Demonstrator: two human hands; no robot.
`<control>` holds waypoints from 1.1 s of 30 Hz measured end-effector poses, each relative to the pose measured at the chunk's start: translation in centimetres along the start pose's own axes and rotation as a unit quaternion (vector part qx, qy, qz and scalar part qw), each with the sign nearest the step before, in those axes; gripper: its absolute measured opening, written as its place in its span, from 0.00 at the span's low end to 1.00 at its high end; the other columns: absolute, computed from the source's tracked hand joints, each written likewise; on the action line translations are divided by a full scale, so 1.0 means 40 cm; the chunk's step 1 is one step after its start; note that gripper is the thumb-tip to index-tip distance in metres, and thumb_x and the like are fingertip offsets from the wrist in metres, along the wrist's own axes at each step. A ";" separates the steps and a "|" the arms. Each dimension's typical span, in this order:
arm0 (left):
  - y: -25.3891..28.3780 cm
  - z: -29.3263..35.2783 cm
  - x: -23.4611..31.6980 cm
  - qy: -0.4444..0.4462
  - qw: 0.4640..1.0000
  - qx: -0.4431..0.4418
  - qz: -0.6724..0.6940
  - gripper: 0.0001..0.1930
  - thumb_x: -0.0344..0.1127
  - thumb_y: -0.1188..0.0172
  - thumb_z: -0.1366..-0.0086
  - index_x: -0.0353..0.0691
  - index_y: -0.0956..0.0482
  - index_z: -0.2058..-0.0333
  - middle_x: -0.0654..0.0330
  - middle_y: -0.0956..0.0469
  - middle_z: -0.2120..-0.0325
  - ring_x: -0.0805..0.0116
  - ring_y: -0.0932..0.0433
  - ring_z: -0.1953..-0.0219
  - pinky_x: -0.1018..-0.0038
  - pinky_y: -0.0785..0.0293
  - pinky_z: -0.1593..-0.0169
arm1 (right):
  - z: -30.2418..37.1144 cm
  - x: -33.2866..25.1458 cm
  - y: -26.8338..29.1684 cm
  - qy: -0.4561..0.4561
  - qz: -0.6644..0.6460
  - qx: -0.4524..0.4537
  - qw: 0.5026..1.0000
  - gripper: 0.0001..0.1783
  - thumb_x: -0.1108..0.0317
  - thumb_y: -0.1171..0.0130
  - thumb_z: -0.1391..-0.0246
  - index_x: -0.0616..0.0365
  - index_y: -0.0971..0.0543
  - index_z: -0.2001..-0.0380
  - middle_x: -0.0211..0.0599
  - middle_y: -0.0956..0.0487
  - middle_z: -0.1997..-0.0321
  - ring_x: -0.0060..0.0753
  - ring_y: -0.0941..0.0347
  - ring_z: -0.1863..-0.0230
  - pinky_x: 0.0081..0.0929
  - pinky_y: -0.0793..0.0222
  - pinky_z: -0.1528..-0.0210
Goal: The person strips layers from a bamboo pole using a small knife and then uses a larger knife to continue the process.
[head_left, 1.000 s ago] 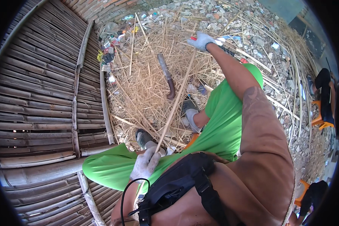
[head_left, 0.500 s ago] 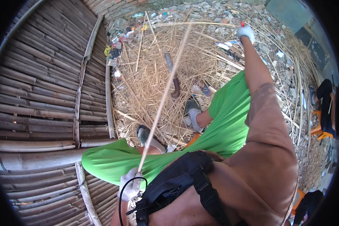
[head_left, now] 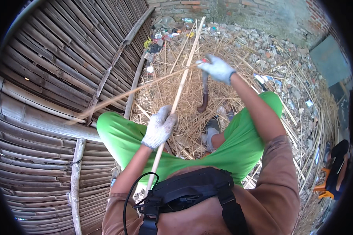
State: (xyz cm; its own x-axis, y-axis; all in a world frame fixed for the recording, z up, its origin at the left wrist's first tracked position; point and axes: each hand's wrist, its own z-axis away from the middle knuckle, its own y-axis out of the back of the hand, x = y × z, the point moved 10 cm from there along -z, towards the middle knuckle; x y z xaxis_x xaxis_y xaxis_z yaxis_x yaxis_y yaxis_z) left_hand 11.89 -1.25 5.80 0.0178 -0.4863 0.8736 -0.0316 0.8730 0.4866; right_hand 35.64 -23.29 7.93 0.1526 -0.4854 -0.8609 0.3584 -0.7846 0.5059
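My left hand (head_left: 159,125), in a pale work glove, is closed around a long pale bamboo strip (head_left: 186,70). The strip slants from beside my waist up over the straw-like shavings. Farther forward, my gloved right hand (head_left: 217,69) pinches the end of a thinner bamboo strip (head_left: 145,85). This one runs out to the left, crosses the first strip, and blurs at its far end. A small red bit shows at the right fingertips; I cannot make out what it is. On the shavings below the right hand lies a knife (head_left: 204,96) with a brown handle and grey blade.
A bamboo slat wall (head_left: 59,66) stands close on my left. Shavings (head_left: 172,94) and rubble with litter (head_left: 259,51) cover the ground before a brick wall (head_left: 255,17). Long strips lie at right, near an orange stool (head_left: 324,188) and a partly seen person (head_left: 337,168).
My right hand has come in from the far right toward the middle, its thin strip now pointing left. My left hand has moved forward from beside my waist, still holding its strip.
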 end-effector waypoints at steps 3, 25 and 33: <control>-0.075 -0.047 0.050 -0.022 0.997 -0.034 0.062 0.18 0.35 0.43 0.22 0.32 0.23 0.40 0.61 0.20 0.74 0.75 0.22 0.77 0.74 0.24 0.71 | -0.036 0.030 -0.060 0.019 -0.108 -0.005 0.994 0.37 0.48 0.30 0.33 0.65 0.26 0.34 0.40 0.14 0.59 0.27 0.15 0.62 0.26 0.25 0.70; -0.067 0.068 -0.063 0.080 0.875 -0.079 0.470 0.15 0.38 0.44 0.18 0.30 0.23 0.45 0.66 0.26 0.77 0.77 0.33 0.87 0.77 0.35 0.84 | -0.082 0.241 0.596 -0.237 0.432 0.008 0.870 0.28 0.42 0.25 0.51 0.61 0.09 0.68 0.41 0.11 0.69 0.35 0.19 0.74 0.41 0.22 0.67; -0.003 0.102 -0.065 0.050 0.849 -0.080 0.520 0.16 0.39 0.42 0.18 0.33 0.24 0.43 0.66 0.26 0.75 0.78 0.31 0.84 0.77 0.34 0.82 | 0.013 0.077 0.692 -0.246 0.364 0.077 0.895 0.28 0.45 0.22 0.46 0.64 0.13 0.62 0.39 0.14 0.68 0.35 0.16 0.69 0.37 0.21 0.73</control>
State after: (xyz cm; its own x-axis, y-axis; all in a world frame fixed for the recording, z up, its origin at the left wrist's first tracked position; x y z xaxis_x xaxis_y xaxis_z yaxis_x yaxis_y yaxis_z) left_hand 7.78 -0.24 3.48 0.1490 0.5487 0.8226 0.0545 0.8261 -0.5609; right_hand 45.55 -46.70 19.29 -0.1445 -0.9711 -0.1901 0.1914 -0.2160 0.9575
